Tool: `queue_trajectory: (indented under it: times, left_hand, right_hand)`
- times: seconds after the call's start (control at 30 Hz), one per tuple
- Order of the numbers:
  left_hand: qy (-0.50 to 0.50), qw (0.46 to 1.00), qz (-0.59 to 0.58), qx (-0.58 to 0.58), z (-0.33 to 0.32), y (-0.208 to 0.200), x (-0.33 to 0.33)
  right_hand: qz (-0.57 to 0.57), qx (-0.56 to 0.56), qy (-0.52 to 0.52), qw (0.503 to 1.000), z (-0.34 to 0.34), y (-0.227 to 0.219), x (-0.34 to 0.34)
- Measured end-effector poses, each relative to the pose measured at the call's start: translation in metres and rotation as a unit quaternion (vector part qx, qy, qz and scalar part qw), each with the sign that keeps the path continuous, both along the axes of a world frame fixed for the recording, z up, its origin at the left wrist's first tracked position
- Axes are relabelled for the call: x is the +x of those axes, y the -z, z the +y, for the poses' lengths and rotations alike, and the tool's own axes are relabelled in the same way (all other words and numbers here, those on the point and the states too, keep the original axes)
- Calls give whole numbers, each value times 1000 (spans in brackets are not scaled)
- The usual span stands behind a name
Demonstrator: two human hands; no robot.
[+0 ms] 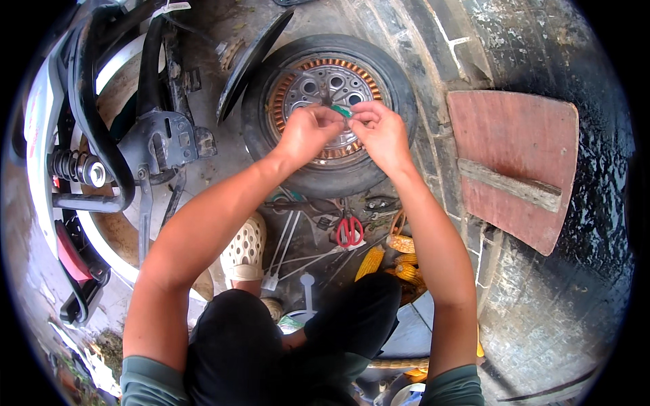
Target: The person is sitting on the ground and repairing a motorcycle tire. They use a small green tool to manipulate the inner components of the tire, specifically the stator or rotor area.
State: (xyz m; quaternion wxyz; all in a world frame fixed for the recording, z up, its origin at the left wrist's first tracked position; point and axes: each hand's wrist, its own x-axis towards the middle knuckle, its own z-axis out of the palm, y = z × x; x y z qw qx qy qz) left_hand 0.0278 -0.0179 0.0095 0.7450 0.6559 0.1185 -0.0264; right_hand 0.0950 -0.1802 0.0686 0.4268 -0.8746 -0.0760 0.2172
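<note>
My left hand [311, 133] and my right hand [382, 135] meet over an open hub-motor wheel [399, 88]. Fingertips of both are pinched around a small green piece [340, 110], too small to tell what it is. Below the hands lies the motor's stator [369, 80], a ring of copper windings around a metal plate with round holes. A black tyre surrounds it, flat on the ground. At the wheel's left edge a dark round cover [254, 62] stands tilted. My fingers hide part of the hub's middle.
Red-handled scissors [349, 231], white cable ties [287, 243] and other tools lie nearer me. Yellow corn cobs [371, 262] sit by my right knee. On the left stands a motorbike frame with a shock absorber [78, 168]; at right lies a reddish board [514, 145].
</note>
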Motion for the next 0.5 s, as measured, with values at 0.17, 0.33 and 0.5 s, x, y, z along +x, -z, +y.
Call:
queue_trajectory:
  times: [0.17,0.33,0.5]
  left_hand:
    - [37,988,114,-101,12,4,6]
    - [79,972,150,-165,21,-4,11]
    - [70,978,123,-154,18,3,9]
  right_hand:
    - [-75,-110,-36,991,11,-14,-3]
    - [-144,-99,-74,982,3,-7,-10]
    - [-242,-174,-118,947,13,-20,-27]
